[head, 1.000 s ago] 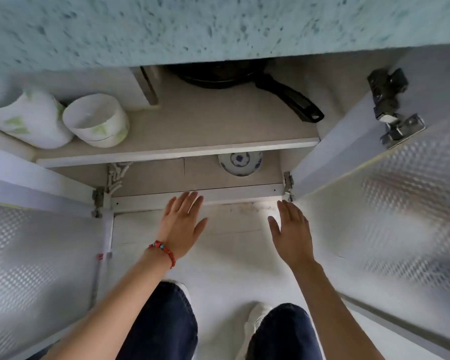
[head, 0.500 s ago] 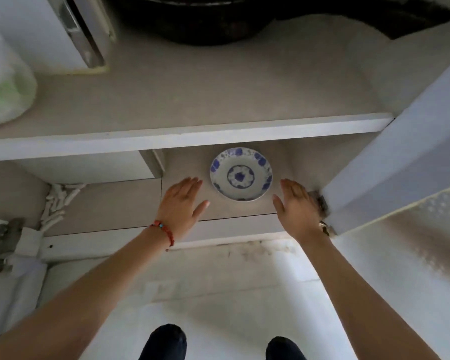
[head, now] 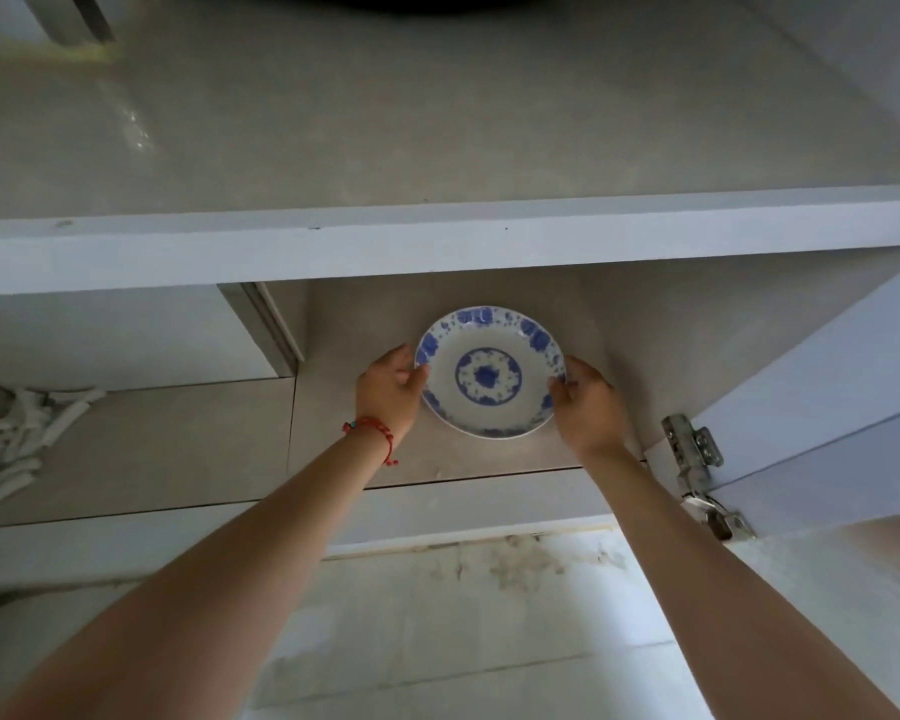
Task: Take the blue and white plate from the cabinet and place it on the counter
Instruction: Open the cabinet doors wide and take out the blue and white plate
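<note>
One head-worn camera looks forward and down into the open cabinet (head: 489,236) from close range, the lower shelf (head: 178,444) at centre, both forearms reaching in from 6 o'clock, floor (head: 463,641) below

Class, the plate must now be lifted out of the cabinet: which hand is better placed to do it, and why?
Neither alone: the left hand and right hand grip opposite rims of the blue and white plate, so both should lift together.

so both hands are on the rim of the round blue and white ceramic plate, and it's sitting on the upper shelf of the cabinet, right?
Not the upper shelf. The head view shows the round blue and white ceramic plate on the cabinet's bottom shelf, below the white shelf board. The left hand and right hand are on its rim.
</note>
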`<action>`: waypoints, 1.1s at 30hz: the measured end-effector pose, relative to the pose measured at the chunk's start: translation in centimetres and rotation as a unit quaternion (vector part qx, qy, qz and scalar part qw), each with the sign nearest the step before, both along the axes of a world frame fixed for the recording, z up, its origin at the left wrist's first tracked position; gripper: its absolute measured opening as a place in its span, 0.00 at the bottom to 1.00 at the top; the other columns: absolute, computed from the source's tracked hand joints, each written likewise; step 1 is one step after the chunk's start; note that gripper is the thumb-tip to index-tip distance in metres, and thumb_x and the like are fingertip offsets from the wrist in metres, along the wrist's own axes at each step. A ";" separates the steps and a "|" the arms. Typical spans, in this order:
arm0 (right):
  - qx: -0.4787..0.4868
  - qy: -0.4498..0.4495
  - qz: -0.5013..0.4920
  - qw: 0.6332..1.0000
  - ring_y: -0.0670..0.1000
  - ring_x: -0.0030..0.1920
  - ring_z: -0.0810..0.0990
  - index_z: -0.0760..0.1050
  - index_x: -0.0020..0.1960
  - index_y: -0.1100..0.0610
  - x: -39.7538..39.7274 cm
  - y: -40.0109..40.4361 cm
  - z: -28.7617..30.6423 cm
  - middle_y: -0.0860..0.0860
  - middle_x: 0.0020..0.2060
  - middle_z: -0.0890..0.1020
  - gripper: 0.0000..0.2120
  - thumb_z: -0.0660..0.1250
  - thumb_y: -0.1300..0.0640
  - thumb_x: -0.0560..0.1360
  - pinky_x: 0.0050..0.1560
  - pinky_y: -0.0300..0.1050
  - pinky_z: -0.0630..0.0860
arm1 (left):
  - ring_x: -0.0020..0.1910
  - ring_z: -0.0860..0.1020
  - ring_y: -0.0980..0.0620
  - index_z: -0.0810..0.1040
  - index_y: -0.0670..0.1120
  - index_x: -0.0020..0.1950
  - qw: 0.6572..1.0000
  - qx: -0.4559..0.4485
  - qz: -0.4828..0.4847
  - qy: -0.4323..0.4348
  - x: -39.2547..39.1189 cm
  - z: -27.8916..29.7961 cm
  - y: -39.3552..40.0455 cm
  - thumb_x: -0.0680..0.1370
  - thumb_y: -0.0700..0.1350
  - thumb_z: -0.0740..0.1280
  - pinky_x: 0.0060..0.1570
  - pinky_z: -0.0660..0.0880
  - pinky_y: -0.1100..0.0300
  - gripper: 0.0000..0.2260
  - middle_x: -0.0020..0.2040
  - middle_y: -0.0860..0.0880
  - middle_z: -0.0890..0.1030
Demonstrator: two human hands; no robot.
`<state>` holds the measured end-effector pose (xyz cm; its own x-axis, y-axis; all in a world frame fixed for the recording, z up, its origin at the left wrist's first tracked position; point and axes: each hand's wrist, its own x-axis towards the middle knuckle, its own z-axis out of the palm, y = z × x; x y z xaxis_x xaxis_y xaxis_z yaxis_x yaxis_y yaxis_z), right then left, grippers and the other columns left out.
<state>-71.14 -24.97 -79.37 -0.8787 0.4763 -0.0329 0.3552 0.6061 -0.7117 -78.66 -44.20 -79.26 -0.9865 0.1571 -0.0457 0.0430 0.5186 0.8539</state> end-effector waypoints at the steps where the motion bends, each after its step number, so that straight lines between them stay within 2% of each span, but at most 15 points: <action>1: -0.016 0.009 -0.014 1.000 0.60 0.50 0.80 0.75 0.56 0.60 -0.2 0.0 -0.2 0.60 0.50 0.82 0.10 0.60 0.62 0.76 0.43 0.41 0.71 | 0.47 0.80 0.48 0.80 0.41 0.52 1.000 0.004 -0.006 0.001 -0.1 -0.2 0.3 0.75 0.38 0.64 0.43 0.74 0.65 0.08 0.49 0.41 0.84; 5: -0.069 0.003 -0.057 0.996 0.58 0.49 0.80 0.76 0.55 0.57 -0.6 0.0 -1.0 0.58 0.49 0.83 0.11 0.61 0.62 0.75 0.44 0.41 0.70 | 0.43 0.80 0.44 0.81 0.39 0.44 1.000 -0.003 0.009 -0.015 -0.8 -1.2 0.5 0.73 0.35 0.62 0.43 0.75 0.57 0.08 0.42 0.40 0.84; 8: -0.116 0.013 -0.096 0.988 0.57 0.50 0.80 0.77 0.55 0.55 -0.5 -0.2 -1.4 0.57 0.49 0.83 0.11 0.61 0.62 0.75 0.45 0.41 0.71 | 0.39 0.76 0.48 0.82 0.39 0.42 0.991 0.084 0.025 -0.103 -0.8 -1.5 0.4 0.72 0.33 0.65 0.48 0.77 0.49 0.06 0.40 0.39 0.83; 10: -0.150 0.024 -0.115 0.982 0.58 0.50 0.80 0.77 0.54 0.56 -0.2 -0.4 -1.6 0.58 0.49 0.83 0.11 0.62 0.63 0.75 0.47 0.45 0.75 | 0.38 0.77 0.48 0.82 0.40 0.45 0.969 0.178 0.048 -0.165 -0.6 -1.6 0.2 0.71 0.30 0.66 0.45 0.79 0.52 0.08 0.34 0.45 0.83; 12: -0.173 0.035 -0.122 0.977 0.60 0.49 0.80 0.78 0.53 0.58 0.5 -0.7 -1.6 0.59 0.47 0.83 0.10 0.63 0.64 0.74 0.50 0.51 0.77 | 0.36 0.80 0.52 0.81 0.38 0.49 0.954 0.227 0.067 -0.185 0.0 -1.6 -0.1 0.71 0.29 0.67 0.38 0.81 0.61 0.10 0.29 0.54 0.83; 14: -0.184 0.058 -0.114 0.975 0.59 0.48 0.81 0.79 0.51 0.60 1.6 -1.0 -1.8 0.57 0.43 0.82 0.10 0.64 0.66 0.73 0.49 0.50 0.78 | 0.34 0.81 0.55 0.80 0.37 0.51 0.946 0.250 0.088 -0.185 0.9 -1.6 -0.3 0.71 0.29 0.68 0.34 0.80 0.65 0.11 0.32 0.51 0.84; 16: -0.188 0.074 -0.108 0.973 0.55 0.47 0.81 0.79 0.51 0.59 2.7 -1.3 -1.8 0.52 0.42 0.82 0.10 0.64 0.68 0.72 0.46 0.47 0.79 | 0.37 0.81 0.52 0.80 0.38 0.52 0.942 0.269 0.095 -0.179 2.0 -1.6 -0.7 0.71 0.29 0.68 0.34 0.80 0.64 0.12 0.43 0.44 0.83; 18: -0.190 0.080 -0.112 0.972 0.53 0.45 0.80 0.79 0.51 0.58 3.6 -1.7 -1.8 0.51 0.42 0.82 0.12 0.62 0.68 0.73 0.43 0.43 0.79 | 0.40 0.80 0.49 0.78 0.38 0.54 0.942 0.274 0.092 -0.172 3.2 -1.5 -1.2 0.71 0.29 0.68 0.36 0.80 0.64 0.13 0.48 0.42 0.81; 21: -0.187 0.084 -0.126 0.971 0.51 0.43 0.80 0.79 0.53 0.57 5.2 -2.3 -1.5 0.50 0.41 0.82 0.12 0.63 0.67 0.74 0.42 0.43 0.78 | 0.43 0.80 0.46 0.78 0.37 0.55 0.947 0.259 0.097 -0.164 4.7 -1.0 -2.0 0.72 0.30 0.67 0.36 0.80 0.64 0.13 0.49 0.43 0.80; 25: -0.190 0.093 -0.129 0.969 0.48 0.42 0.80 0.79 0.53 0.56 7.9 -3.4 -0.5 0.50 0.44 0.82 0.12 0.64 0.66 0.73 0.32 0.27 0.76 | 0.44 0.81 0.46 0.80 0.40 0.54 0.961 0.214 0.096 -0.150 7.1 0.5 -3.0 0.72 0.32 0.67 0.37 0.81 0.62 0.12 0.48 0.45 0.81; 26: -0.194 0.092 -0.134 0.968 0.48 0.42 0.80 0.79 0.53 0.56 8.6 -3.6 -0.2 0.50 0.45 0.82 0.12 0.64 0.65 0.73 0.32 0.26 0.75 | 0.44 0.81 0.46 0.80 0.42 0.53 0.959 0.217 0.098 -0.152 7.7 0.9 -3.2 0.72 0.31 0.66 0.38 0.81 0.61 0.13 0.48 0.46 0.82; 29: -0.204 0.068 -0.159 0.964 0.47 0.42 0.81 0.78 0.55 0.57 10.8 -4.2 0.8 0.52 0.51 0.83 0.12 0.64 0.64 0.73 0.37 0.37 0.80 | 0.42 0.81 0.49 0.81 0.49 0.50 0.953 0.229 0.108 -0.165 10.0 2.4 -3.6 0.71 0.30 0.65 0.40 0.80 0.62 0.16 0.45 0.48 0.82; 31: -0.206 0.056 -0.168 0.962 0.46 0.42 0.81 0.78 0.56 0.57 12.5 -4.6 1.6 0.54 0.52 0.83 0.12 0.64 0.64 0.73 0.42 0.44 0.81 | 0.40 0.81 0.51 0.80 0.44 0.53 0.947 0.236 0.119 -0.184 11.5 3.4 -3.9 0.71 0.29 0.65 0.37 0.80 0.64 0.15 0.46 0.46 0.82; 33: -0.201 0.049 -0.168 0.964 0.42 0.40 0.80 0.78 0.56 0.57 14.2 -5.1 2.8 0.53 0.50 0.83 0.12 0.64 0.64 0.73 0.40 0.43 0.80 | 0.41 0.81 0.51 0.79 0.39 0.55 0.944 0.225 0.131 -0.203 13.2 4.7 -4.4 0.71 0.30 0.67 0.35 0.80 0.66 0.13 0.48 0.45 0.81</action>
